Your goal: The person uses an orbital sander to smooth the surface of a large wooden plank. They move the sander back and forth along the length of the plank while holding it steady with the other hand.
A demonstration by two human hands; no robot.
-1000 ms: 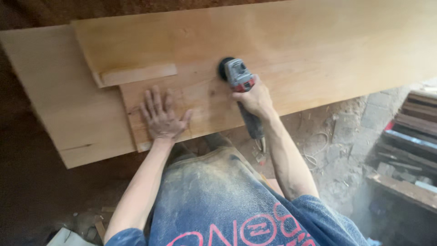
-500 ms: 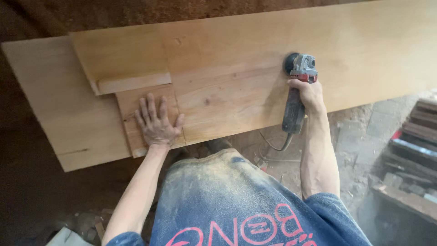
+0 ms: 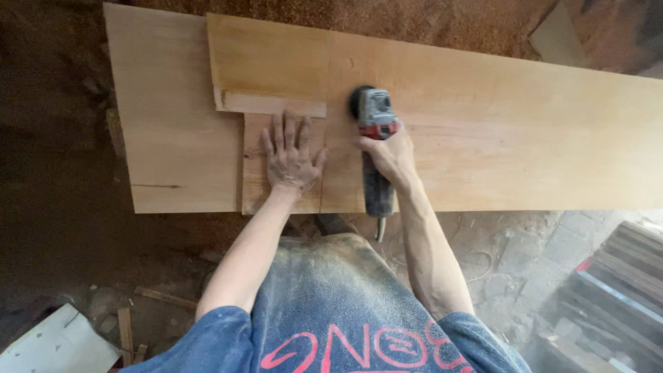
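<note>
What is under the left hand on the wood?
The left hand lies flat on a short board piece beside the long plank. The wood directly under the palm is covered.

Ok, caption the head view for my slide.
Right hand runs an angle grinder over a long wooden board while the left hand presses flat beside it.

It was a rough woodworking shop: long pale planks lay over a sawdust-covered floor, an angle grinder rested on them, and what looked like stacked timber stood nearby.
</note>
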